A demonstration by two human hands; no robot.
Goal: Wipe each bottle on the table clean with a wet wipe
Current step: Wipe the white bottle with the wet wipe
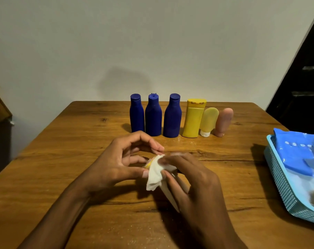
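On wooden table (80, 141) | six bottles (172, 117) | grey wall (152, 42) behind

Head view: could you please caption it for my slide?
Both hands, left hand and right hand, rub a wet wipe over a small item before six lined-up bottles.

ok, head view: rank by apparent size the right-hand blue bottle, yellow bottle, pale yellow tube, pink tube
Largest to smallest, all standing in one row:
1. right-hand blue bottle
2. yellow bottle
3. and 4. pale yellow tube and pink tube look about alike, so I won't rank them.
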